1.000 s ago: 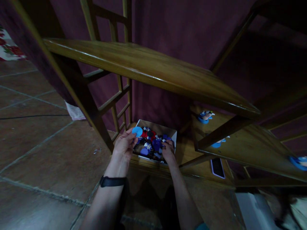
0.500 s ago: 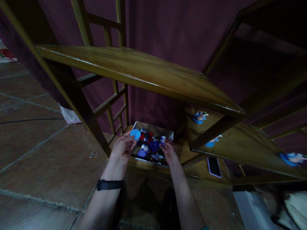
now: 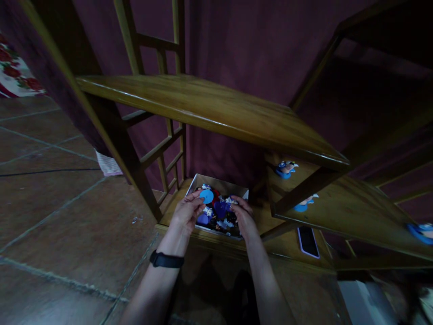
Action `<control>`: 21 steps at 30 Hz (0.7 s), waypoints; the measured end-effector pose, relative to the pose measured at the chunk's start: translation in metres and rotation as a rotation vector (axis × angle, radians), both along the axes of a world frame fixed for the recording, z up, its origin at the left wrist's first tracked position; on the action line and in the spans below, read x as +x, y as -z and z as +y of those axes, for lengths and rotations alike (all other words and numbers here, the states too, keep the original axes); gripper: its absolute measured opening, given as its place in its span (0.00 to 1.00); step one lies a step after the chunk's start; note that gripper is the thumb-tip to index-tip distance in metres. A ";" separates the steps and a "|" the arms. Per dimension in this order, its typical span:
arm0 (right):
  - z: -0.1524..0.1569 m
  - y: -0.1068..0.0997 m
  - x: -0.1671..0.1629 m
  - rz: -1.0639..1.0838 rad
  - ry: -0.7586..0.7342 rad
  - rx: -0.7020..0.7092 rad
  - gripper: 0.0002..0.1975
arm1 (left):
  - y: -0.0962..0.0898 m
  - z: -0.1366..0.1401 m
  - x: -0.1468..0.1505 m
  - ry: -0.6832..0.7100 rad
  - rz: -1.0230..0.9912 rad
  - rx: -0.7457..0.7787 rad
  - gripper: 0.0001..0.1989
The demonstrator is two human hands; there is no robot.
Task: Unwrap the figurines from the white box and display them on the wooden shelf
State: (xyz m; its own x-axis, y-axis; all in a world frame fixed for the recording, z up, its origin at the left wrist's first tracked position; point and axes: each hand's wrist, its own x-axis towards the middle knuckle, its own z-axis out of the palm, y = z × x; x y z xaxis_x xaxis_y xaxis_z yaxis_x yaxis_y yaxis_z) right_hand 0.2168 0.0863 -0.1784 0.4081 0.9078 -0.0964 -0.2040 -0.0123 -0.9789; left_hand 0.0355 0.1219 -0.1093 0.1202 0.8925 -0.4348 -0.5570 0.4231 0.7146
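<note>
My left hand [image 3: 188,211], with a black band on its wrist, pinches a light blue round disc [image 3: 206,196] above the left side of an open cardboard box [image 3: 226,184]. Over the box's right side, the fingers of my right hand [image 3: 244,217] are closed on a small white and blue figurine [image 3: 231,201], partly hidden by the fingertips. Figurine pieces in blue, purple, white, black and red fill the box, among them a purple disc [image 3: 203,219] near the front and a dark purple piece [image 3: 221,207] in the middle.
The box stands on the bottom board of a wooden shelf unit, under a wooden shelf [image 3: 203,101]. A phone [image 3: 308,241] lies to the right. Blue-based figurines stand on another shelf, one at its back [image 3: 286,169]. A slanting wooden post [image 3: 299,192] rises right of my hand.
My left hand has brought the blue disc rightward, further over the box and closer to my right hand. The figurine in my right hand has shifted slightly left relative to the box. The view has also shifted.
</note>
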 end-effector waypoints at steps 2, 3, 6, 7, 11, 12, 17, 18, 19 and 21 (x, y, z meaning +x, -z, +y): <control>-0.001 0.002 0.002 -0.125 -0.015 -0.043 0.18 | -0.001 -0.001 0.001 0.003 0.003 0.000 0.13; -0.001 0.004 0.003 -0.202 -0.018 -0.071 0.17 | -0.002 -0.002 0.001 0.003 0.005 0.003 0.13; 0.000 0.012 0.008 -0.473 -0.007 -0.178 0.16 | -0.003 -0.002 -0.001 -0.023 0.009 0.011 0.12; 0.000 0.015 0.011 -0.563 0.001 -0.205 0.15 | -0.003 -0.001 -0.002 -0.041 0.007 0.013 0.12; -0.002 0.023 0.017 -0.781 0.018 -0.230 0.17 | -0.003 0.006 -0.013 -0.114 -0.044 -0.011 0.13; -0.002 0.024 0.018 -0.800 0.018 -0.225 0.17 | -0.002 0.008 -0.017 -0.125 -0.073 -0.031 0.12; -0.003 0.022 0.020 -0.858 -0.005 -0.187 0.17 | -0.005 0.015 -0.031 -0.205 -0.189 -0.115 0.12; -0.003 0.022 0.020 -0.858 -0.010 -0.189 0.17 | -0.006 0.015 -0.032 -0.216 -0.198 -0.114 0.12; -0.003 0.022 0.020 -0.859 -0.011 -0.194 0.16 | -0.007 0.015 -0.034 -0.223 -0.205 -0.109 0.12; -0.003 0.022 0.022 -0.872 -0.014 -0.203 0.16 | -0.010 0.015 -0.036 -0.239 -0.221 -0.093 0.12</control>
